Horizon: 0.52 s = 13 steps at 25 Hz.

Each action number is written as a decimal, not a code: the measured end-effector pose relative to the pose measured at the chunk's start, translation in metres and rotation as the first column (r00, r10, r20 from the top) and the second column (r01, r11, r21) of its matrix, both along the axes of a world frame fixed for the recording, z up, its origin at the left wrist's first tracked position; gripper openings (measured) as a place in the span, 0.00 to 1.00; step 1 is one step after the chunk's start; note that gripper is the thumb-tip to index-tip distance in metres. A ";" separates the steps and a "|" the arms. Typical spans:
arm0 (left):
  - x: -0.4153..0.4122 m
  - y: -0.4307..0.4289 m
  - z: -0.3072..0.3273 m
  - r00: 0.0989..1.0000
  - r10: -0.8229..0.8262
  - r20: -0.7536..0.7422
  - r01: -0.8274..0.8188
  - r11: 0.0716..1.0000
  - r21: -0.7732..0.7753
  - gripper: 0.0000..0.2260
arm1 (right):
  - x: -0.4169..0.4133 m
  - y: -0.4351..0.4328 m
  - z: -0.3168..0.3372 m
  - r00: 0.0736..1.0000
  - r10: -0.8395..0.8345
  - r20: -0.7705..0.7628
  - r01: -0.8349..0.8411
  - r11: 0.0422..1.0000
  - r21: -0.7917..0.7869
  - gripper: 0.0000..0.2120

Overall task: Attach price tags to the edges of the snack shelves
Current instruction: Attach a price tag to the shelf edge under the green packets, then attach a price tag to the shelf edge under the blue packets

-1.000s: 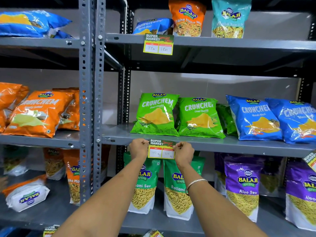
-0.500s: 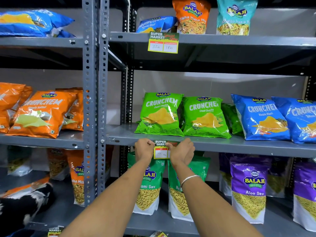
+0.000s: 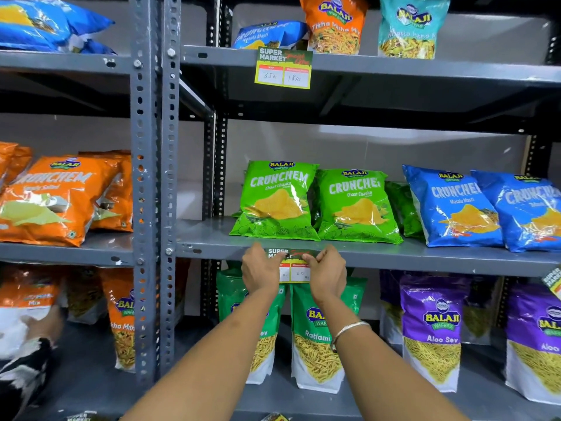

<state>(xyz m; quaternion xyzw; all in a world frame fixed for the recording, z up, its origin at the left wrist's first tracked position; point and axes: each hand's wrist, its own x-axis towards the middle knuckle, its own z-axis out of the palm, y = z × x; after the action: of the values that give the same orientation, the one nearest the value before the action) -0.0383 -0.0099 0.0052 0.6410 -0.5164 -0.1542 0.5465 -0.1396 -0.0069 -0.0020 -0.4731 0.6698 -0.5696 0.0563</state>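
A yellow and green price tag (image 3: 294, 266) sits against the front edge of the middle grey shelf (image 3: 425, 259), under the green Crunchem bags (image 3: 277, 200). My left hand (image 3: 260, 271) presses its left side and my right hand (image 3: 327, 274) presses its right side, fingers on the tag's top strip. Only the tag's middle shows between the hands. A second price tag (image 3: 283, 68) hangs from the edge of the upper shelf (image 3: 394, 66).
Blue Crunchem bags (image 3: 449, 205) lie right of the green ones. Orange bags (image 3: 51, 199) fill the left rack behind the grey upright post (image 3: 153, 189). Green sev packs (image 3: 318, 335) and purple Aloo Sev packs (image 3: 434, 329) stand below. Another tag (image 3: 554, 282) shows at the right edge. Someone's patterned sleeve (image 3: 21, 369) is at the lower left.
Both hands have moved inward over the tag, from holding its outer ends to covering most of it against the shelf edge. The view has shifted slightly closer.
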 end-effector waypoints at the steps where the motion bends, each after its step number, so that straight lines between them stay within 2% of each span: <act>1: -0.001 -0.001 -0.002 1.000 0.001 0.016 -0.001 1.000 -0.013 0.20 | 0.000 0.000 -0.001 1.000 -0.004 -0.001 0.004 1.000 -0.002 0.15; 5: 0.000 -0.002 -0.005 0.997 0.016 0.071 -0.014 1.000 -0.025 0.20 | -0.006 0.012 0.006 0.997 0.067 0.034 -0.067 0.998 0.009 0.17; 7: 0.002 -0.001 -0.008 0.986 0.079 0.149 -0.062 0.991 -0.118 0.22 | -0.026 0.021 0.011 0.995 0.062 0.082 -0.063 0.998 -0.001 0.17; 9: -0.002 0.000 -0.008 0.962 0.163 0.217 -0.099 0.956 -0.277 0.22 | -0.062 0.028 0.014 0.995 -0.020 0.093 0.021 1.000 -0.008 0.13; 11: -0.022 0.003 -0.003 0.959 0.122 0.255 -0.011 0.917 -0.398 0.20 | -0.111 0.034 0.018 0.990 -0.108 0.091 0.110 0.994 -0.019 0.11; 13: -0.058 0.010 0.006 0.943 0.001 0.333 0.150 0.892 -0.426 0.16 | -0.168 0.039 0.026 0.975 -0.193 0.110 0.198 0.979 -0.039 0.11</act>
<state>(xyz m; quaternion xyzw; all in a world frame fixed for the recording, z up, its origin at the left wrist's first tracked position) -0.0962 -0.0004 0.0107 0.4946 -0.6452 0.0548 0.5797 -0.3078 0.0322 0.0238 -0.3753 0.6949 -0.6130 0.0237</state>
